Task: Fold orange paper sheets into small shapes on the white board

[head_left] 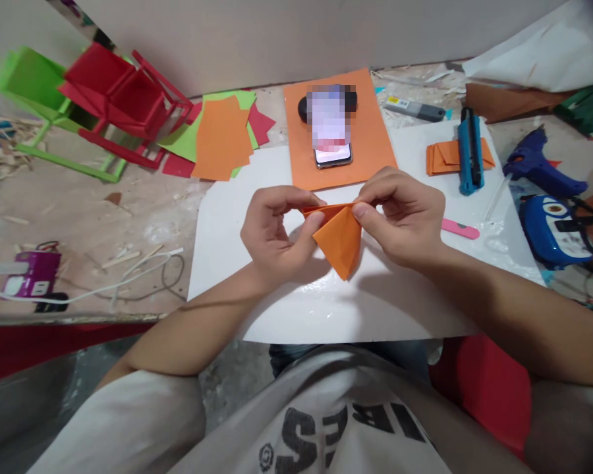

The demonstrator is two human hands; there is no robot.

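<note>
A folded piece of orange paper (340,243) is held up over the white board (286,316), with one pointed flap hanging down. My left hand (279,230) pinches its left upper corner between thumb and fingers. On the other side, my right hand (405,214) grips the right upper corner, thumb in front. Behind the hands a phone (332,155) leans upright on an orange sheet (304,174); its screen is partly blurred. A pink strip-shaped tool (459,228) lies by my right hand, its left end hidden.
Folded orange pieces (437,159) lie under a blue-and-black tool (469,155) at right. Beyond are a blue glue gun (541,161), a blue box (543,230) and a grey cutter (415,108). Cut paper sheets (222,141) and red (113,92) and green (29,85) chair-like models stand left.
</note>
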